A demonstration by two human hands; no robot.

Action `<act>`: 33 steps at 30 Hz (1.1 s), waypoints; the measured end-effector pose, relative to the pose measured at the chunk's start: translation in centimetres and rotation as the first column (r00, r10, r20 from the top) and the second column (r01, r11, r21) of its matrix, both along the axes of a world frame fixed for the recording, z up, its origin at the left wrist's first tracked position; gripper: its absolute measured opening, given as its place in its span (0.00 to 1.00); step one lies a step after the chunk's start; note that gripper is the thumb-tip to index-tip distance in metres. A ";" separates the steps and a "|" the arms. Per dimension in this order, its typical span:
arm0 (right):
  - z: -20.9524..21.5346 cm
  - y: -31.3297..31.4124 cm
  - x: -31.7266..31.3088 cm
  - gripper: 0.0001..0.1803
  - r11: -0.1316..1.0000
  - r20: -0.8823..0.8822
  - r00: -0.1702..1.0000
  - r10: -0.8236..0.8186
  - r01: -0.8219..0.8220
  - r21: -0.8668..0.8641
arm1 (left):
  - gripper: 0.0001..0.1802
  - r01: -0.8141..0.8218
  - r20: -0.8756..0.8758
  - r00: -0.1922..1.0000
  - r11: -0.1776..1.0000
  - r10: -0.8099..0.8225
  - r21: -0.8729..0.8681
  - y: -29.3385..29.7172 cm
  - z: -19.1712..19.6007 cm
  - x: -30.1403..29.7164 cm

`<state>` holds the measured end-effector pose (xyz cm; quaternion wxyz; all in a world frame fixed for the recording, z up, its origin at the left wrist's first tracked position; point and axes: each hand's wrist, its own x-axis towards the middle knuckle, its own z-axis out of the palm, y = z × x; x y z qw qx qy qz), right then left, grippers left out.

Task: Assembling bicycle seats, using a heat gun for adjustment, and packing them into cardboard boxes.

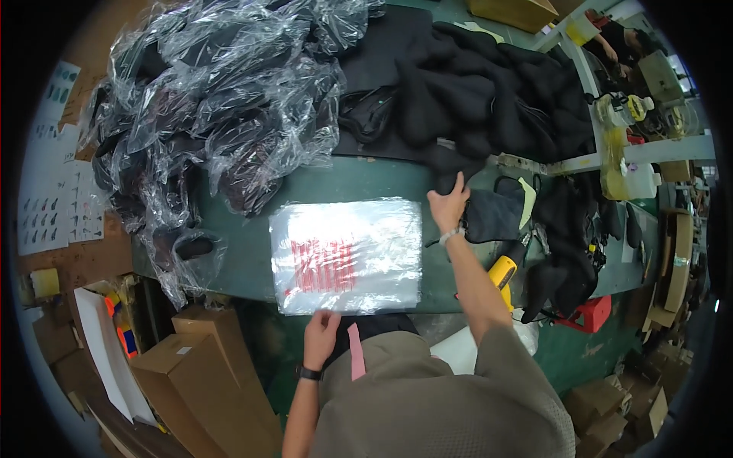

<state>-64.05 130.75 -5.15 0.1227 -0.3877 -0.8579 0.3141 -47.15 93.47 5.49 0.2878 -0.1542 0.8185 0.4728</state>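
Observation:
A stack of clear plastic bags (385, 256) with red print lies flat at the near edge of the green table (366, 179). My left hand (321, 337) is at the bags' near edge, fingers curled together; whether a bag is between them I cannot make out. My right hand (449, 208) reaches forward, thumb and forefinger around the near end of a black padded piece (456, 162). That piece hangs off a heap of similar black padded pieces (477, 91). Just right of my right hand lies a small black pouch-like piece (492, 214) with a pale yellow strip.
Black padded items in clear plastic (229, 99) are piled at the far left. A yellow-handled tool (502, 273) lies beside my right forearm, near more black pieces (563, 278) and a red object (588, 314). Cardboard boxes (202, 374) stand left of me. A white frame (584, 84) borders the right.

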 end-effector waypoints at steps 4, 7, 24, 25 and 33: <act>6.7 -8.4 6.3 0.49 0.940 -0.262 0.934 0.245 -0.295 -0.172 | 0.24 -0.030 -0.231 0.965 0.929 0.123 0.368 8.2 -0.7 -5.3; 11.7 -15.2 10.8 0.51 0.864 -0.226 0.871 0.435 -0.475 -0.166 | 0.25 -0.227 -0.183 0.917 0.842 0.354 0.489 12.6 2.5 -9.0; 22.1 -11.3 4.2 0.20 0.215 -0.648 0.690 -0.323 -0.613 -0.760 | 0.32 -0.327 0.026 0.923 0.745 0.385 0.582 6.9 11.5 -8.7; 22.1 -11.3 4.4 0.20 0.234 -0.652 0.683 -0.329 -0.610 -0.757 | 0.30 -0.282 -0.014 0.931 0.742 0.365 0.609 6.6 11.3 -8.7; 14.6 -2.4 10.1 0.13 0.214 -0.392 0.920 0.019 -0.386 -0.897 | 0.27 -0.091 0.190 0.981 0.798 -0.031 0.596 2.0 7.8 -9.4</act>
